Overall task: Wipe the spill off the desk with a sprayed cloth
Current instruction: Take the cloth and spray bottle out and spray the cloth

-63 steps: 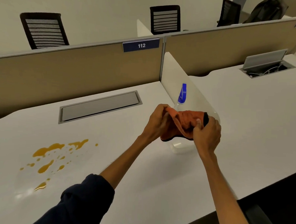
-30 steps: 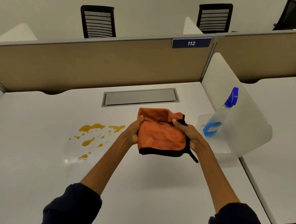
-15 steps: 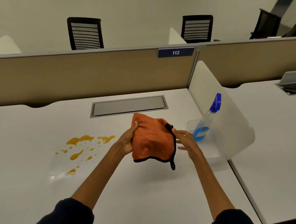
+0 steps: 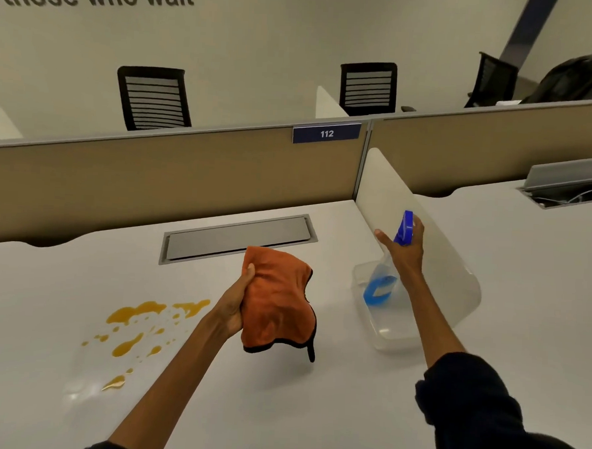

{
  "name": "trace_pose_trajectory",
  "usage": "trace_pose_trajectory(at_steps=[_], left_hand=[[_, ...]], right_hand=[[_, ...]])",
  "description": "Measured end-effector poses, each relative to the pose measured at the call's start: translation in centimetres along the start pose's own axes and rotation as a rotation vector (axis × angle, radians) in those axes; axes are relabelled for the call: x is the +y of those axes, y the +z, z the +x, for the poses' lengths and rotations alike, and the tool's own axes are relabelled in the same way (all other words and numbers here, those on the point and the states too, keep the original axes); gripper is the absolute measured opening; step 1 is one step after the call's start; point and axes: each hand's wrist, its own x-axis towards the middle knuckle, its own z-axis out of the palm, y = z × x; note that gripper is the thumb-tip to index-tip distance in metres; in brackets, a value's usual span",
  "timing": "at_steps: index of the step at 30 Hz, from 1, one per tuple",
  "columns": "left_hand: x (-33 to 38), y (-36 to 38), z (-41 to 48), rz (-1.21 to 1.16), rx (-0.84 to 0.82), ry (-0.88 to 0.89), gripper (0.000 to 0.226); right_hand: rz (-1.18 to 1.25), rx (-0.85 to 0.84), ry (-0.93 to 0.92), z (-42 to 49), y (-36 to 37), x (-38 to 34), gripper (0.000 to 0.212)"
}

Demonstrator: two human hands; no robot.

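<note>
Your left hand (image 4: 237, 302) grips the orange cloth (image 4: 276, 302); right hand (image 4: 403, 247) wraps the spray bottle (image 4: 386, 273) in its tub. Cloth prob. unsprayed; spill (image 4: 138, 329) on counter (image 4: 278, 405) left side untouched.

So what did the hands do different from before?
The right hand let go of the orange cloth and reached right to take hold of the spray bottle, which stands in the clear tub. The left hand now holds the cloth alone, off the desk. The orange spill stayed as it was, unwiped, and the bottle has not left the tub.
</note>
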Motion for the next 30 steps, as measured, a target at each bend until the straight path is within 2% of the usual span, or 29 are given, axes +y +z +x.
trace_pose_trajectory(at_steps=[3,5,11,15,19,22,25,28,30], left_hand=[[0.3,-0.3,-0.2,-0.014,-0.016,0.021,0.050],[0.6,-0.6,-0.3,-0.019,-0.013,0.031,0.053],[1.7,-1.3,-0.7,-0.017,-0.021,0.083,0.042],[2.5,-1.1,-0.8,0.032,0.007,0.108,0.043],[3.1,-1.4,-1.0,0.060,0.038,0.150,0.048],[3.4,-2.0,-1.2,0.054,0.039,0.171,0.054],[3.4,-2.7,-1.6,0.039,0.044,0.179,0.051],[3.4,-3.4,-2.2,0.018,0.043,0.190,0.045],[3.4,-3.9,-2.6,-0.015,0.021,0.198,0.044]], right_hand=[[0.021,-0.058,-0.051,0.7,0.2,0.2,0.054],[0.034,-0.066,-0.099,0.2,0.4,-0.3,0.042],[-0.016,-0.069,-0.398,-3.6,0.7,-5.9,0.033],[-0.016,-0.219,-0.497,-8.8,2.2,-8.7,0.027],[-0.021,-0.361,-0.417,-14.0,5.0,-7.3,0.027],[-0.009,-0.429,-0.224,-17.4,7.0,-5.1,0.012],[-0.007,-0.420,-0.222,-20.2,8.5,-4.0,0.030],[0.017,-0.402,-0.224,-21.9,9.7,-3.6,0.027],[0.005,-0.405,-0.212,-22.4,10.4,-3.3,0.034]])
